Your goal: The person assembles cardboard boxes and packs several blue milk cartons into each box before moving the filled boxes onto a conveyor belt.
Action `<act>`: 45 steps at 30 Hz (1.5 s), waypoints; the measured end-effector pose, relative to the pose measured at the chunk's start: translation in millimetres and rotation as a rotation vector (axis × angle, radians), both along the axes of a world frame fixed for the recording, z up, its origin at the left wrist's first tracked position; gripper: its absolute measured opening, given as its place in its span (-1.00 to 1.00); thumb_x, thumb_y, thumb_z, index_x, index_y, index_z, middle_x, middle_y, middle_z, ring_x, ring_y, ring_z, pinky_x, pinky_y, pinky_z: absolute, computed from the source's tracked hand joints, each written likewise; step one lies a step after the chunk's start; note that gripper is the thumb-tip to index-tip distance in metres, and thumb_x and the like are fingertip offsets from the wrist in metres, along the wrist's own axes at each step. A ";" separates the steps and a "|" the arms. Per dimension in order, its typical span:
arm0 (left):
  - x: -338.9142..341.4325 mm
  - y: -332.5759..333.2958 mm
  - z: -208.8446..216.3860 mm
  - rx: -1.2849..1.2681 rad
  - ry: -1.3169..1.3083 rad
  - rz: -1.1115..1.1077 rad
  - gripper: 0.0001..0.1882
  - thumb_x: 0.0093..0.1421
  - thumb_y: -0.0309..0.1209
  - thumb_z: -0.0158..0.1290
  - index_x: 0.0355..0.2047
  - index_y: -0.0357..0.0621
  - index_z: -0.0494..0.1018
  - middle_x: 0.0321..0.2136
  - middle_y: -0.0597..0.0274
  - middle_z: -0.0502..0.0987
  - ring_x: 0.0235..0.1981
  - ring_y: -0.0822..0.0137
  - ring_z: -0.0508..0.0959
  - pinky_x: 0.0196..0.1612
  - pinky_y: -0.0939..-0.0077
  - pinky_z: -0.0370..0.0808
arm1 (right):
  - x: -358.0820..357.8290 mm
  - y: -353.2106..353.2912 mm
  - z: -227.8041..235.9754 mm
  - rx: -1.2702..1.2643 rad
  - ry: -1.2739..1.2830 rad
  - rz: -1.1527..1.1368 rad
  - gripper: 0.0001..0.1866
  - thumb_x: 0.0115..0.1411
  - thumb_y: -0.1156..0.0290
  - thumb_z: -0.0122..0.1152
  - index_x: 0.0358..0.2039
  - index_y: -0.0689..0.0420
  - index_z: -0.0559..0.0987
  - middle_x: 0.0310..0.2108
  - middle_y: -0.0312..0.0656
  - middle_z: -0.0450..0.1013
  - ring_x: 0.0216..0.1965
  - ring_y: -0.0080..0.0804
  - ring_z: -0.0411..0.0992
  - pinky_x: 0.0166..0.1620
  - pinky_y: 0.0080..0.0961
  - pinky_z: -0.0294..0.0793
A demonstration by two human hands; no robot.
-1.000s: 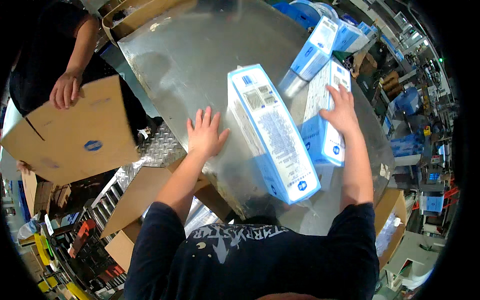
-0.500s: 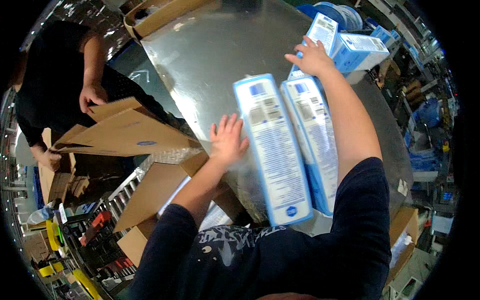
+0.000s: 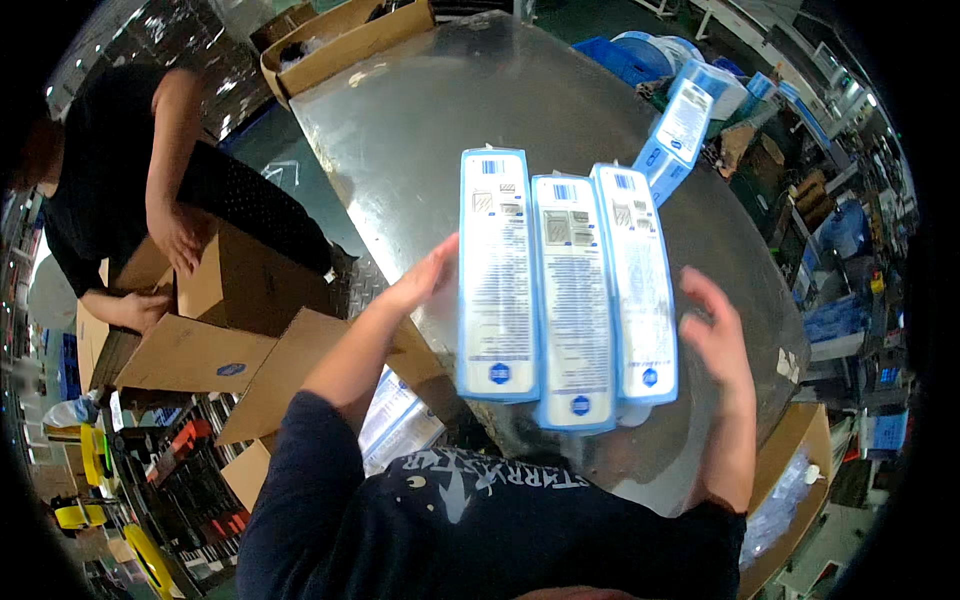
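Note:
Three long, narrow blue-and-white boxes stand side by side on the metal table in front of me: a left box [image 3: 497, 290], a middle box [image 3: 575, 320] and a right box [image 3: 637, 290]. The middle one sits a little nearer to me than its neighbours. Flat against the outer side of the left box is my left hand [image 3: 430, 274], its fingers stretched out. Just off the right box, my right hand [image 3: 716, 325] holds nothing, with fingers bent and apart. Another similar box [image 3: 680, 130] lies beyond, at the table's far right edge.
An open carton [image 3: 280, 375] stands left of the table, with blue-and-white boxes [image 3: 400, 425] inside. A co-worker's hand [image 3: 177, 235] is at another brown carton [image 3: 240, 280]. A carton with clear plastic [image 3: 785, 500] sits at lower right. A shallow cardboard tray [image 3: 350, 45] lies at the far left corner.
A third box now stands with the two in front of me. My right hand has come back from the far right boxes, and my left hand has met the left box. The co-worker's carton has shifted.

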State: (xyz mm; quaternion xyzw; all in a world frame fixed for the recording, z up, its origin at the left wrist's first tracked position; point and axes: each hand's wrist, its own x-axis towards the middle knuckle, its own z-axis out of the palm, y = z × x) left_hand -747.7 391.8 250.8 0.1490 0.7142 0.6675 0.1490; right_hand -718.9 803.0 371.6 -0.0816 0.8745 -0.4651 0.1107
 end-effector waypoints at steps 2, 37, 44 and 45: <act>23.0 21.2 31.9 -0.019 -0.142 -0.064 -0.03 0.02 0.21 -0.12 0.23 -0.17 -0.20 0.18 0.03 0.04 0.20 0.14 0.07 0.21 0.21 0.00 | -13.9 -0.9 -32.3 -0.349 -0.231 -0.189 -0.40 0.04 0.06 0.14 0.04 0.11 0.33 -0.07 -0.06 0.35 -0.07 -0.33 0.35 -0.25 -0.50 0.46; 376.9 -152.3 65.3 -1.396 0.161 0.625 -0.51 -0.05 -0.23 0.16 -0.07 -0.01 0.36 0.12 -0.22 0.09 0.02 -0.15 0.32 -0.05 0.15 0.38 | 229.3 -103.8 -2.3 0.148 0.075 0.688 -0.51 0.08 0.19 0.15 0.02 0.09 0.38 -0.10 -0.01 0.41 -0.12 -0.22 0.41 -0.08 -0.37 0.38; 343.0 -207.0 -88.4 -1.557 0.138 0.449 -0.02 -0.08 -0.01 0.13 0.20 -0.26 -0.09 0.11 -0.63 -0.23 0.06 -0.39 0.18 0.09 0.02 0.20 | 178.2 109.8 -40.0 0.057 0.196 -0.403 -0.66 0.06 0.33 0.18 -0.13 0.14 0.48 -0.35 -0.26 0.48 -0.31 -0.56 0.41 -0.21 -0.59 0.40; 337.4 -186.1 -84.8 -1.567 -0.338 0.326 0.03 -0.06 -0.01 0.11 0.19 -0.38 -0.19 0.10 -0.59 -0.13 0.07 -0.37 0.15 0.16 -0.01 0.07 | 180.7 158.0 -50.0 0.142 0.288 -0.605 -0.66 0.06 0.33 0.19 -0.15 0.15 0.49 -0.35 -0.22 0.49 -0.32 -0.53 0.42 -0.22 -0.57 0.40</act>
